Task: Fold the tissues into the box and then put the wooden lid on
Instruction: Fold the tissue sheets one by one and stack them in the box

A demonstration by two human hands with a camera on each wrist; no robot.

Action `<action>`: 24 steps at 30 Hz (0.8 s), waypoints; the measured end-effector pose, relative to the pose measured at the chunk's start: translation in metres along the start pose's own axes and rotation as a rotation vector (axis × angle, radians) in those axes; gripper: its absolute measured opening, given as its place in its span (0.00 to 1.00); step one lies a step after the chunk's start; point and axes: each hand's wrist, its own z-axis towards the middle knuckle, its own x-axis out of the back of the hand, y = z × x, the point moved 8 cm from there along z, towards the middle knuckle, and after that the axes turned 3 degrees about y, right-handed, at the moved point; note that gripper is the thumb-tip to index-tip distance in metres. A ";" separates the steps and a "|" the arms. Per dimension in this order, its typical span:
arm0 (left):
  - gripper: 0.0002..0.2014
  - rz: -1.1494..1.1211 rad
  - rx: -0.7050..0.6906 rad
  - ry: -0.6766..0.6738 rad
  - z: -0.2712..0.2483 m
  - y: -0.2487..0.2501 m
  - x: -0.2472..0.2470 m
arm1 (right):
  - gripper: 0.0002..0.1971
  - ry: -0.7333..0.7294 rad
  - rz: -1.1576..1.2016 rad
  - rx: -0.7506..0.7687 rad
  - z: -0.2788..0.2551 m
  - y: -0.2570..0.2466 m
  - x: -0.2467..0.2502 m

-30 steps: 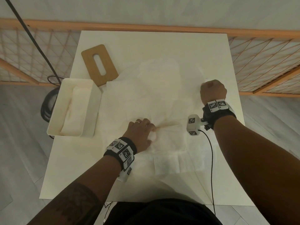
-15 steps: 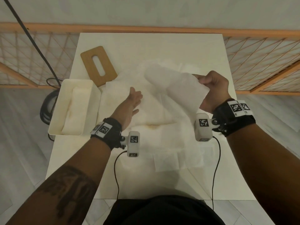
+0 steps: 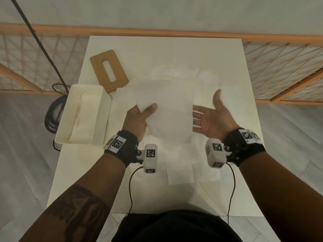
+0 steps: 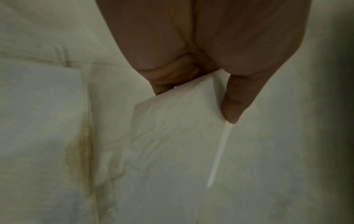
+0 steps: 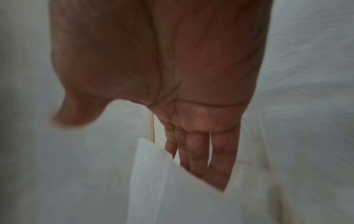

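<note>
A folded tissue (image 3: 167,117) is held above the middle of the white table (image 3: 218,55), over more tissues spread flat (image 3: 176,165) on it. The left hand (image 3: 138,119) pinches its corner at 9 o'clock between thumb and fingers. The right hand (image 3: 211,119) lies palm up at 3 o'clock, fingers straight and slipped under the tissue's edge. The white box (image 3: 104,116), lidless with tissues inside, sits at the table's 9 o'clock edge. The wooden lid (image 3: 99,67) lies flat at 11 o'clock.
</note>
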 end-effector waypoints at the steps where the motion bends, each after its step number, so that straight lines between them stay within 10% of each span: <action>1: 0.09 0.011 -0.003 0.015 -0.001 -0.003 0.001 | 0.40 0.004 -0.065 0.021 0.001 0.007 -0.001; 5: 0.14 0.047 0.016 -0.006 -0.005 -0.016 0.000 | 0.20 0.039 -0.221 0.122 0.008 0.014 -0.009; 24: 0.13 0.458 -0.110 -0.076 0.005 0.007 0.039 | 0.12 0.059 -0.438 0.260 -0.006 -0.017 0.020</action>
